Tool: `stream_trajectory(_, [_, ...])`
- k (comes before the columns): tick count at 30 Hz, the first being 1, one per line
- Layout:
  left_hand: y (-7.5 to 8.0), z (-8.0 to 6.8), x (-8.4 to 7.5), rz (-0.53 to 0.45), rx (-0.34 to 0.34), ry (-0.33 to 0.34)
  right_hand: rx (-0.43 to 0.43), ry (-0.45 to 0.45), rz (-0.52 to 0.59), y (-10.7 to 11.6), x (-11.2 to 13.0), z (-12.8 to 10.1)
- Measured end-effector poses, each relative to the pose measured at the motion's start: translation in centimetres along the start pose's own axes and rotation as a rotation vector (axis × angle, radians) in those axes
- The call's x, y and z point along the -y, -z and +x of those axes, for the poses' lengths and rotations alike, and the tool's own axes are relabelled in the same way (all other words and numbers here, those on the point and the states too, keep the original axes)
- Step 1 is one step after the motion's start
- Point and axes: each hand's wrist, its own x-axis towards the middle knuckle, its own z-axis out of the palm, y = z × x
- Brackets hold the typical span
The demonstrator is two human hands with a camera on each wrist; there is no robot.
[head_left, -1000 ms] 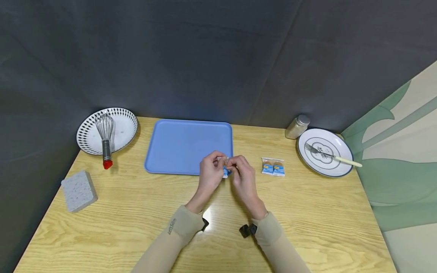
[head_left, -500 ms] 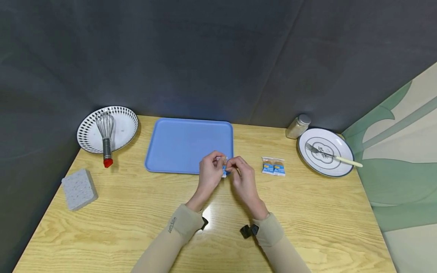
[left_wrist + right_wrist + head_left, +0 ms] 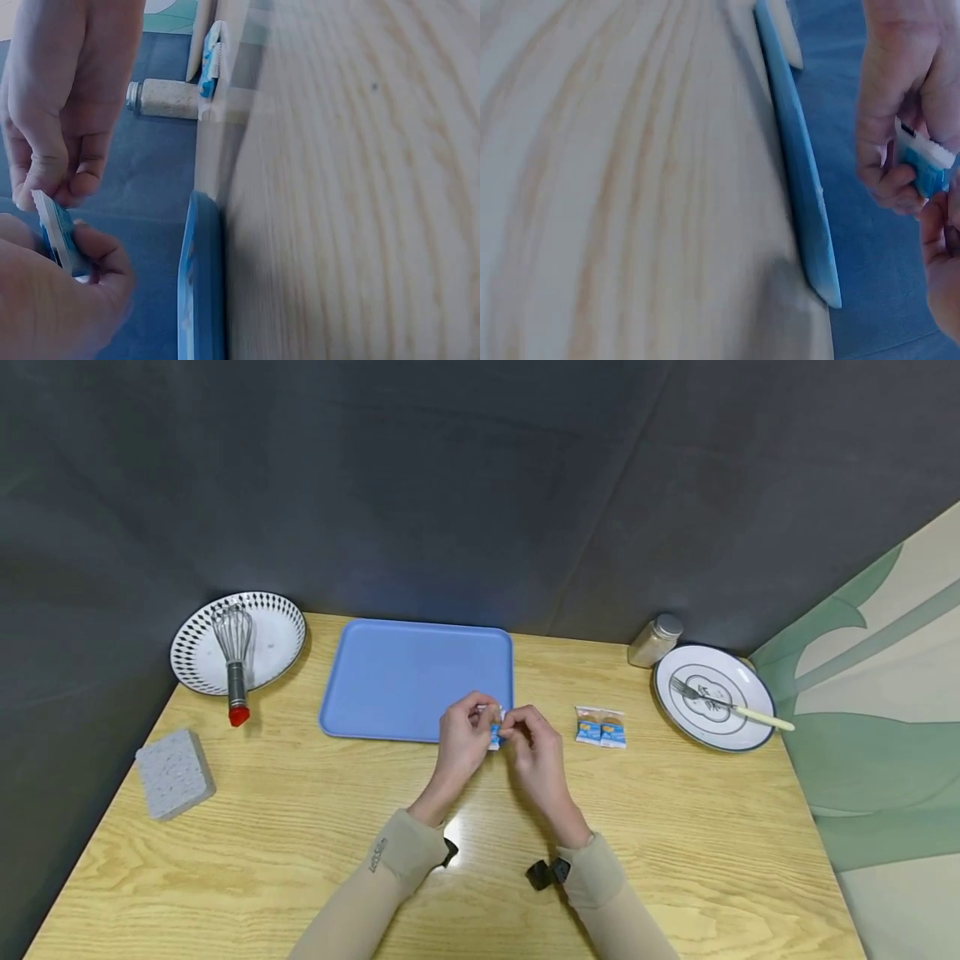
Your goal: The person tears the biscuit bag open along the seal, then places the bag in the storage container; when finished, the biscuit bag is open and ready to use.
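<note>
Just over the front right corner of the blue tray (image 3: 420, 681), my left hand (image 3: 462, 735) grips a small blue-and-white snack packet (image 3: 494, 739) between thumb and fingers. My right hand (image 3: 535, 747) pinches at the packet's right edge, its fingertips close beside the left ones. The left wrist view shows the packet (image 3: 60, 234) on edge, with its pale crimped end toward the right hand's thumb. In the right wrist view, part of the blue wrapper (image 3: 925, 171) sticks out of the left hand; fingers hide the rest.
Two joined snack packets (image 3: 600, 727) lie right of the hands. Farther right stand a shaker jar (image 3: 654, 640) and a plate (image 3: 686, 722) bearing a fork (image 3: 738, 707). At left are a patterned plate (image 3: 281, 647) with a whisk (image 3: 236, 677) on it and a grey sponge-like block (image 3: 174, 775).
Both hands stay at the packet over the tray's corner. The right hand has shifted very slightly; the things on the table have not moved.
</note>
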Motion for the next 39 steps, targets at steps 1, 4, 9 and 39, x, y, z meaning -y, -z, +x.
stream_trajectory(1, [0.1,0.0,0.0,-0.02,0.003,-0.01,-0.008,-0.053,0.031,0.0,0.2,0.1])
stream_trajectory(4, [0.6,0.1,0.3,-0.082,0.006,-0.042,-0.023,-0.21,0.147,0.0,0.8,0.6])
stream_trajectory(9, [1.1,-0.1,0.7,-0.144,-0.01,-0.073,0.028,-0.347,0.216,0.0,1.0,1.2])
stream_trajectory(39, [2.8,-0.1,1.1,-0.562,0.175,0.279,0.088,-0.572,0.379,0.5,0.6,1.8])
